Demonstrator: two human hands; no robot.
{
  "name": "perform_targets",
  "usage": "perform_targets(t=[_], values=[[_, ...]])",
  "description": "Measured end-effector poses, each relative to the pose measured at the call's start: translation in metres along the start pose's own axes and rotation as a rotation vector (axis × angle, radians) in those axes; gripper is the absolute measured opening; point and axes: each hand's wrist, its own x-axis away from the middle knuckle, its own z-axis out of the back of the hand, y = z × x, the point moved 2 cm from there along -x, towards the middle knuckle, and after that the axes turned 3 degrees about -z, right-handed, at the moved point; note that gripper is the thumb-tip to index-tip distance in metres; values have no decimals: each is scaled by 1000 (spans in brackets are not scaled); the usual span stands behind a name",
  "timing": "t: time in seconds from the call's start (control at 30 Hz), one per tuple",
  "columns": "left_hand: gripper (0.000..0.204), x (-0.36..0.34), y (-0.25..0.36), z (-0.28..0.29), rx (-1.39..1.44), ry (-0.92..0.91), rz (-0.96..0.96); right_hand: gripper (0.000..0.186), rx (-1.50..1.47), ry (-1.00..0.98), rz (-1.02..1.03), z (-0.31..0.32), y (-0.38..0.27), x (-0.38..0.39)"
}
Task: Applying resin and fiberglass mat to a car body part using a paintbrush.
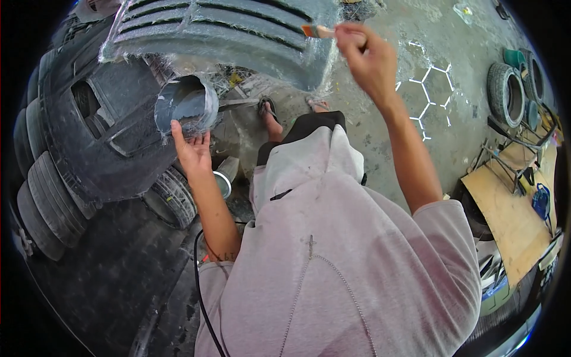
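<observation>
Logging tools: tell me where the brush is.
In the head view, the brush is just right of top centre, in the right hand, by the slatted panel.

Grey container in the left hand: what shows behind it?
A dark moulded panel shows past the left side of the grey container; whatever lies directly behind is covered.

From my end, I have the left hand (193,154) held out palm up, thumb (176,131) spread from the fingers (206,139); my right hand (364,55) is raised farther forward, tightly pinched, its forearm (411,152) slanting inward.
</observation>
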Motion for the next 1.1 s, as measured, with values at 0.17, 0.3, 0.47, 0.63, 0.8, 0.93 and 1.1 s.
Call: perform_targets(t=[0.17, 0.3, 0.47, 0.63, 0.8, 0.93, 1.1], values=[[93, 9, 4, -9, -38, -39, -17, 35, 515, -358, 704, 6, 28, 76], [97, 3, 3, -6, -35, -43, 10, 36, 508, -389, 591, 27, 32, 107], [89, 6, 5, -8, -46, -4, -8, 22, -104, -179, -6, 27, 25, 97], [89, -1, 2, -10, -53, -24, -3, 25, -76, -144, -171, 14, 51, -7], [90, -10, 0, 2, -14, 6, 43, 19, 165, 248, 306, 30, 30, -51], [95, -6, 0, 0, 2, -1, 15, 23, 447, -67, 682, 5, 52, -4], [96, -4, -1, -9, 10, -5, 17, 29, 312, -307, 640, -4, 24, 90]])
